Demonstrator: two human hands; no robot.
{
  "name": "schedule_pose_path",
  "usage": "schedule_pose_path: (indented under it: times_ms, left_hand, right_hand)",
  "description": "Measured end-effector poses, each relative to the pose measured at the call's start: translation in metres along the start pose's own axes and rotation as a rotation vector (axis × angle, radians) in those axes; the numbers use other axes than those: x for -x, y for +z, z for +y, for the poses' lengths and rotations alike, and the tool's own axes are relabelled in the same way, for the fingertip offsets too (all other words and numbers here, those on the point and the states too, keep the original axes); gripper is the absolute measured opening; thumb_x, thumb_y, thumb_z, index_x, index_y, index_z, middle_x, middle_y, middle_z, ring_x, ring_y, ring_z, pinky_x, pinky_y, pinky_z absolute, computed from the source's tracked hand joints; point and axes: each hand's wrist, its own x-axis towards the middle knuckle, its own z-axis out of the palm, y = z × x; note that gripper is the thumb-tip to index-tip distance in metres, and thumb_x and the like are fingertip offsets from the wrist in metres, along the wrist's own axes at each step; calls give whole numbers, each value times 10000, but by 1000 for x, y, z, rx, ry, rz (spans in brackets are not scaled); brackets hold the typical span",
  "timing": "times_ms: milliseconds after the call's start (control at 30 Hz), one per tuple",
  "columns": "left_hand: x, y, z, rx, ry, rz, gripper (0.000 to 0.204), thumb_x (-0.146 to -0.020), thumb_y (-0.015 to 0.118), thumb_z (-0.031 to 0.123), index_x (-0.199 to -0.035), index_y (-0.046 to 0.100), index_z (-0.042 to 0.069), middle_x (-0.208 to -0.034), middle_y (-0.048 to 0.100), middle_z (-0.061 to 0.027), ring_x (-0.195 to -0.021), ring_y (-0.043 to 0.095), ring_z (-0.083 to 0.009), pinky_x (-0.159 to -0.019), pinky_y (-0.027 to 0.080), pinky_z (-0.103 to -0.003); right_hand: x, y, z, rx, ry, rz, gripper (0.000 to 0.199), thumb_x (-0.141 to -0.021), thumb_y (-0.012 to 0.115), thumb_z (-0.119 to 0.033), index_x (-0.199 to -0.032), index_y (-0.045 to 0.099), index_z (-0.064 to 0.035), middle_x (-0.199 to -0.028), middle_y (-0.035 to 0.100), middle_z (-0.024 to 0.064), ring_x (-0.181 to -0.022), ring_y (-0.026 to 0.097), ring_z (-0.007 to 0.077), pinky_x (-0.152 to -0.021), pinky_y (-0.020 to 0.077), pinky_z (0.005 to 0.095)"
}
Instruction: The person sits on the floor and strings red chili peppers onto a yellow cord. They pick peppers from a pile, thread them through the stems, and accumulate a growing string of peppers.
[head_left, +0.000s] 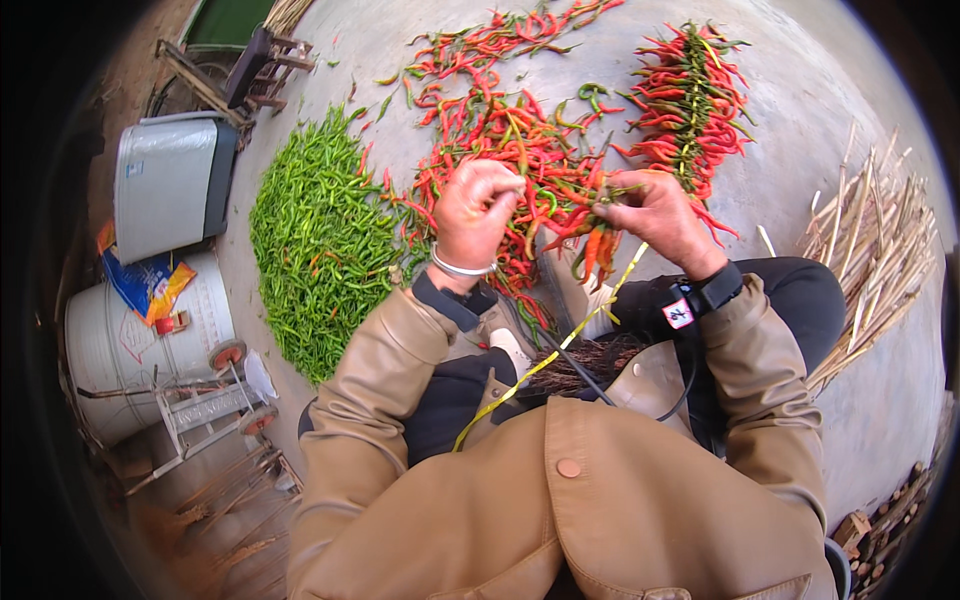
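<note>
Closed in a pinch, my left hand [478,215] is over the heap of red chili peppers [480,140]. A yellowish-green chili pepper [518,148] rises from its fingertips. To its right, my right hand [662,218] grips the stems of a bunch of red and orange chili peppers [598,250], which hang below the fingers. A yellow strap [545,372] runs from my lap up to that bunch. Beyond my right hand lies a long string of red chili peppers [690,110], tied along green stems in the middle.
A large pile of green chili peppers [322,245] lies left. Dry stalks [870,260] are bundled at right. Dark twigs [585,366] lie between my legs. At far left stand a grey bin [168,180], a white metal drum [120,340] and a small wheeled cart [205,410].
</note>
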Motion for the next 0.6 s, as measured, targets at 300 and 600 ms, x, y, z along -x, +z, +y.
schedule_pose_path:
  times_ms: [300,600]
  left_hand:
    - [24,61,19,-229,260,-51,169,-673,611,-59,-808,599,41,-836,570,-89,-730,582,-212,-648,477,-280]
    - [17,77,21,265,-128,95,134,-765,561,-86,-882,575,-21,-889,562,-50,-785,566,-108,-739,465,-215]
  right_hand:
    - [9,4,-8,190,-204,200,172,-705,643,-73,-866,649,-12,-640,557,39,-584,519,63,-535,415,218]
    - [7,0,-10,398,-354,206,191,-702,679,-117,-867,638,-29,-680,580,149,-560,563,244,-519,439,301]
